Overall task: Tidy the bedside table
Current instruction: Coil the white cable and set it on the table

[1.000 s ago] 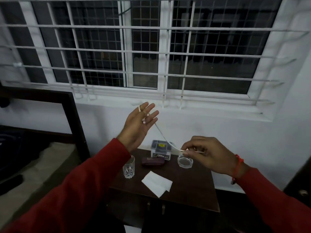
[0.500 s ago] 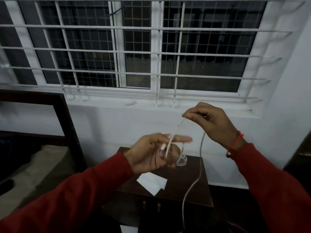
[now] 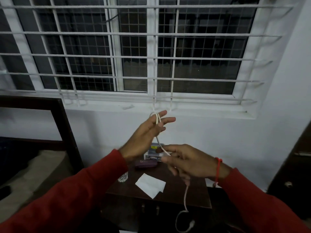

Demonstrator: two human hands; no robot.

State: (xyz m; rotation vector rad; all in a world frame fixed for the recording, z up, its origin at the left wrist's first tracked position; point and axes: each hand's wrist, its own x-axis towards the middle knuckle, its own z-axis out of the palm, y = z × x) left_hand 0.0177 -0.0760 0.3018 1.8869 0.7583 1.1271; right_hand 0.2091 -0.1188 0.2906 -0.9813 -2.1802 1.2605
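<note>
A white cable [image 3: 161,147] runs between my two hands above the dark wooden bedside table [image 3: 176,197]. My left hand [image 3: 144,137] is raised with fingers spread, and the cable is looped around those fingers. Lower and to the right, my right hand [image 3: 183,162] pinches the cable; the free end hangs down past the table's front edge to a plug. On the table lie a white folded paper [image 3: 150,185], a dark purple case [image 3: 146,163], a clear glass [image 3: 123,178] and a small box [image 3: 154,153], partly hidden by my hands.
A barred window [image 3: 134,52] with a white sill fills the wall behind. The dark bed frame [image 3: 65,128] and bedding [image 3: 33,170] stand at the left. A dark door or cabinet [image 3: 294,174] is at the right edge.
My left hand has risen with the cable looped on its fingers. My right hand has dropped from above to below the left hand, drawing the cable down.
</note>
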